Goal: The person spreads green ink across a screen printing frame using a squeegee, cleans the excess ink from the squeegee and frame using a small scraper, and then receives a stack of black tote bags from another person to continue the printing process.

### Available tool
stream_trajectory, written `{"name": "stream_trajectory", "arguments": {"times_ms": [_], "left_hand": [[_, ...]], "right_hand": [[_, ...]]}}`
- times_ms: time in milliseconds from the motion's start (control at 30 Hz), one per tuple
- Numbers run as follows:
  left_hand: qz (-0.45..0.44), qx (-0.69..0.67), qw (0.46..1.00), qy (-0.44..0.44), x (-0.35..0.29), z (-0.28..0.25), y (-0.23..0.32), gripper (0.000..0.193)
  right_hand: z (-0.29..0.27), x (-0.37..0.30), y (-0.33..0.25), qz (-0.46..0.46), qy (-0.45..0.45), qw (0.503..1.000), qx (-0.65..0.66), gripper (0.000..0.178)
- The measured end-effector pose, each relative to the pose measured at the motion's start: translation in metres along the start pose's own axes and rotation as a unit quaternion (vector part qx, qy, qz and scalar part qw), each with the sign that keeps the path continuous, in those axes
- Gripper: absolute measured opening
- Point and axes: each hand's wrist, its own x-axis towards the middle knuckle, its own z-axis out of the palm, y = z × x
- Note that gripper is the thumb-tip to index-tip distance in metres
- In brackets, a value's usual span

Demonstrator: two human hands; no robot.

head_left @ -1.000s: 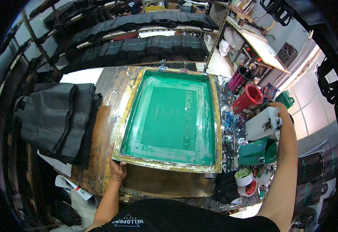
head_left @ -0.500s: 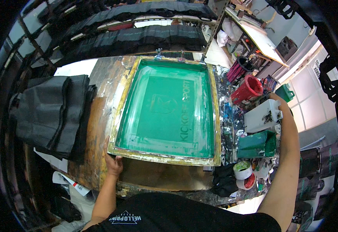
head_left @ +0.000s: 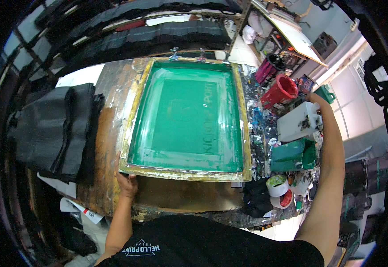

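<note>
My left hand grips the near left corner of the green screen frame, which lies flat on the stained press table. My right hand reaches far right to the white tub; whether it grasps I cannot tell. I judge the screen is being seated, which calls for steady corner pressure. Black garments lie stacked left.
</note>
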Motion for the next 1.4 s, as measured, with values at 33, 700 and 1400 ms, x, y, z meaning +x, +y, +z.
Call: {"name": "stream_trajectory", "arguments": {"times_ms": [33, 700, 1400], "left_hand": [[-0.003, 0.013, 1.000, 0.006, -0.002, -0.001, 0.000, 0.103], [-0.005, 0.052, 0.998, -0.044, -0.014, -0.008, -0.038, 0.098], [0.011, 0.034, 0.999, -0.013, -0.014, -0.006, -0.032, 0.096]], "right_hand": [[-0.008, 0.000, -0.002, -0.072, 0.005, 0.997, -0.024, 0.031], [-0.044, -0.011, -0.049, 0.143, 0.054, 0.971, -0.181, 0.028], [-0.033, 0.005, -0.006, 0.037, 0.029, 0.986, -0.161, 0.039]]}}
